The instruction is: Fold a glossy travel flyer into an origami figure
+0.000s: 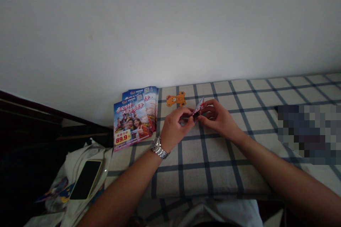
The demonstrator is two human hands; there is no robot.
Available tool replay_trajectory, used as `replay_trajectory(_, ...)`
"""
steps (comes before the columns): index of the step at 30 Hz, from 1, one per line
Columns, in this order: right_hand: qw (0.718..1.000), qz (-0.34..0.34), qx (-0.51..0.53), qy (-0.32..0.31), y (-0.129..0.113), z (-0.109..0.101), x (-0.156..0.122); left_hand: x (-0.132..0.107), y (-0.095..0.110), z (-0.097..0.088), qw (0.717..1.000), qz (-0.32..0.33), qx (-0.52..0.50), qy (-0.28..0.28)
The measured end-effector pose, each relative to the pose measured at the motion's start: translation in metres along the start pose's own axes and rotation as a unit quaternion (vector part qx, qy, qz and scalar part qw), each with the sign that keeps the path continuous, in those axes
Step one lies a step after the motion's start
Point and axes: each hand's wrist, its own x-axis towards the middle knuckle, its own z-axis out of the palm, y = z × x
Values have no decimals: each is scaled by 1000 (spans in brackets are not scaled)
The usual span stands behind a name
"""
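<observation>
Between my two hands is a small folded paper flyer (198, 107), printed in blue, red and white, held just above the checked tablecloth. The fingers of my left hand (177, 126) pinch its left side; a silver watch (159, 148) is on that wrist. My right hand (217, 118) grips the flyer's right edge between thumb and fingers. Left of my hands lies a pile of flat flyers (133, 124) with blue and pink print and a yellow price box. Behind my left hand is a flat orange teddy bear figure (176, 99).
A plain wall (170, 28) rises behind the table with its checked cloth (194, 177). At lower left, a phone (86, 179) rests on a white bag (70, 159) beside the table. A dark, pixelated thing (306, 131) lies at the right.
</observation>
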Motion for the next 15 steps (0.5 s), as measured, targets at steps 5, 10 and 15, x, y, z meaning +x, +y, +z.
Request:
replay_trajectory(5,1000,10,8,-5,2,1,0,0,-1,0,1000,2,4,4)
replay_trajectory(10,1000,5,16,13,4,1,0,0,0,0,1000,6,17,6)
replay_trajectory(15,996,-23,-83,0,3,0,-2,0,2,0,999,20,33,3)
